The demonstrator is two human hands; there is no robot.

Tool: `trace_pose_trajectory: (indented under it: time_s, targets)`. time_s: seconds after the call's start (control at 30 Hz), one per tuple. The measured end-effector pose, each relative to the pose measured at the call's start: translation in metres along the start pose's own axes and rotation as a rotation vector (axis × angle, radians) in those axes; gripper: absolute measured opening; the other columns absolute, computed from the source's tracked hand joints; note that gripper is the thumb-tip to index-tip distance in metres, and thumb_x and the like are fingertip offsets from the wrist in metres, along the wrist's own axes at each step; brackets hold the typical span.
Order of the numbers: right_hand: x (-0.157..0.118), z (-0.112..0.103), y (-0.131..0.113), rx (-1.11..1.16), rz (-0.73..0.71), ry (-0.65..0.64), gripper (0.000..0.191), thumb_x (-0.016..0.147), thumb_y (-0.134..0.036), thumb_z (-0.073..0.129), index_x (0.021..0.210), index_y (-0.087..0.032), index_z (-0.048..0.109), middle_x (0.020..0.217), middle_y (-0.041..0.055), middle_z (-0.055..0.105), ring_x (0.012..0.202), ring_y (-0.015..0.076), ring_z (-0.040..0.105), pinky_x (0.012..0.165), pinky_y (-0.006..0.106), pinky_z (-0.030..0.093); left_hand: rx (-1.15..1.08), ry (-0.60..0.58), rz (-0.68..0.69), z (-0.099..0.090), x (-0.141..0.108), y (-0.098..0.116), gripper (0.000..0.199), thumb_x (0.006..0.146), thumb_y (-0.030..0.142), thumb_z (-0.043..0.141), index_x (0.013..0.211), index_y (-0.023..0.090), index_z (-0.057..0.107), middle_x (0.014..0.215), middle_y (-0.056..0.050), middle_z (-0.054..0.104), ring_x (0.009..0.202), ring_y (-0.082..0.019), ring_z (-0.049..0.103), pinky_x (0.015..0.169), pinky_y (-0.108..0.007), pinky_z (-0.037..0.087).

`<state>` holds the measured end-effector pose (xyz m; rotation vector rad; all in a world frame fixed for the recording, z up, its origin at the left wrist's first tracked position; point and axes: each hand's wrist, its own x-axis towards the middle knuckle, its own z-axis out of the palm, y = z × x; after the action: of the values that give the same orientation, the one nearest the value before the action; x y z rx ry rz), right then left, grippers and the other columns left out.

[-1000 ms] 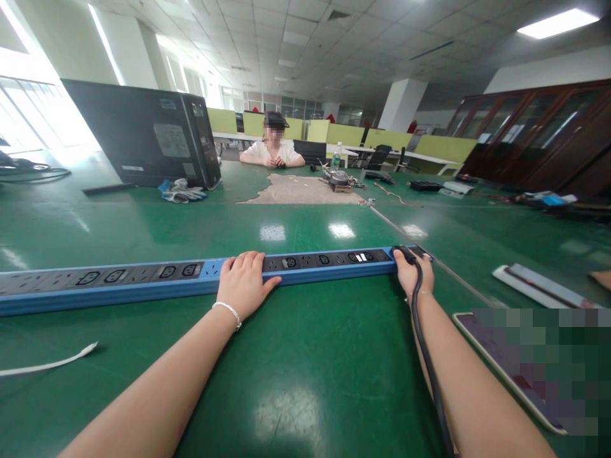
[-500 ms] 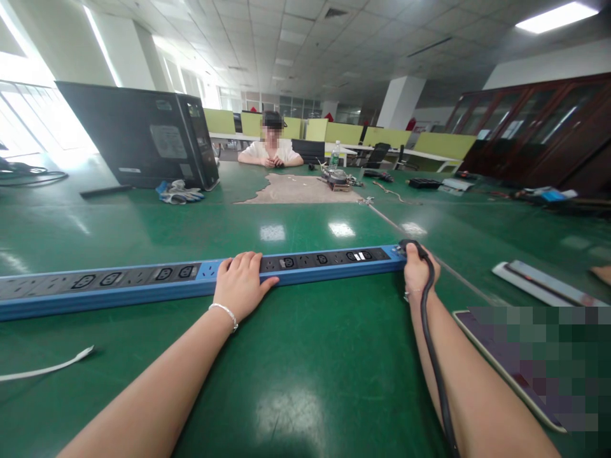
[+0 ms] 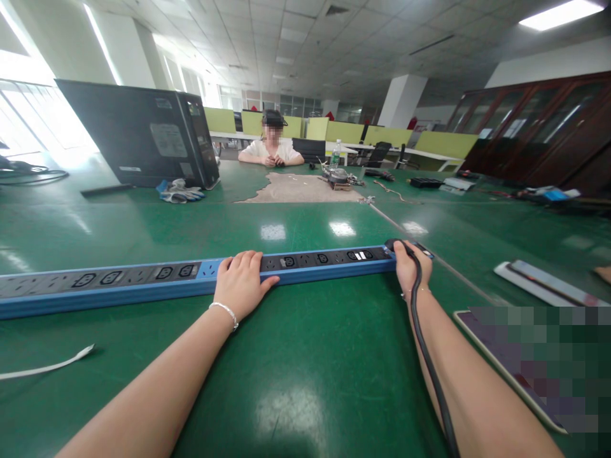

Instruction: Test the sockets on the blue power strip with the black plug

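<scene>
A long blue power strip (image 3: 305, 278) with black socket panels lies across the green table. My left hand (image 3: 242, 280) presses on it near the middle, fingers over the top and thumb along the near side. At the strip's right end, my right hand (image 3: 413, 270) is closed around a black power plug (image 3: 394, 245). The plug sits against the strip's end sockets; whether it is inserted cannot be seen. Its black cord (image 3: 426, 346) runs down over my right forearm.
A white cable (image 3: 52, 369) lies at left, a tablet-like device (image 3: 506, 362) and a phone-like slab (image 3: 539, 283) at right. Farther back are a black computer tower (image 3: 143, 137), work gloves (image 3: 179, 191), a bottle (image 3: 337, 152) and electrical parts (image 3: 338, 178). Another person (image 3: 272, 149) sits opposite.
My right hand has moved slightly left along the strip with the plug, uncovering part of the strip's right end. My left hand stays in place.
</scene>
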<state>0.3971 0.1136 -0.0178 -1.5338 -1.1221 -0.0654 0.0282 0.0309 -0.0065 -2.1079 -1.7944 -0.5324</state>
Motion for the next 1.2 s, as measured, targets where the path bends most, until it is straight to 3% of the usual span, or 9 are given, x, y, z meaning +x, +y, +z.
trace_pose_trajectory:
  time_s: [0.27,0.57,0.8,1.2]
  targets:
    - [-0.002,0.004,0.006,-0.108,-0.040,-0.084,0.050,0.072,-0.053,0.051,0.093,-0.012,0.070,0.100,0.0147,0.068,0.100,0.0280,0.060,0.094,0.042,0.041,0.000,-0.005,-0.006,-0.001,0.000,0.000,0.056,0.081,0.056,0.042,0.120,0.016,0.048,0.122,-0.013,0.056,0.115,-0.027,0.047,0.096,-0.043,0.032]
    - [-0.008,0.004,0.002,-0.229,-0.192,-0.076,0.037,0.074,-0.044,0.050,0.086,-0.016,0.071,0.102,0.0129,0.068,0.100,0.0257,0.060,0.099,0.042,0.037,-0.002,-0.005,-0.006,0.000,0.000,0.000,0.057,0.081,0.056,0.042,0.120,0.015,0.048,0.122,-0.013,0.056,0.115,-0.027,0.047,0.096,-0.044,0.032]
    - [-0.017,0.000,-0.001,-0.319,-0.076,-0.145,0.043,0.075,-0.046,0.052,0.104,-0.019,0.069,0.124,0.0147,0.055,0.117,0.0296,0.049,0.100,0.045,0.035,-0.011,-0.011,-0.007,-0.001,0.000,0.000,0.056,0.081,0.056,0.042,0.120,0.016,0.048,0.122,-0.014,0.056,0.115,-0.027,0.047,0.096,-0.044,0.032]
    - [-0.018,-0.005,-0.004,-0.328,0.025,-0.244,0.047,0.075,-0.052,0.052,0.111,-0.024,0.065,0.128,0.0139,0.051,0.122,0.0326,0.042,0.099,0.049,0.034,-0.012,0.001,-0.008,0.000,-0.001,0.001,0.056,0.081,0.055,0.042,0.120,0.015,0.048,0.122,-0.014,0.056,0.116,-0.028,0.047,0.097,-0.043,0.031]
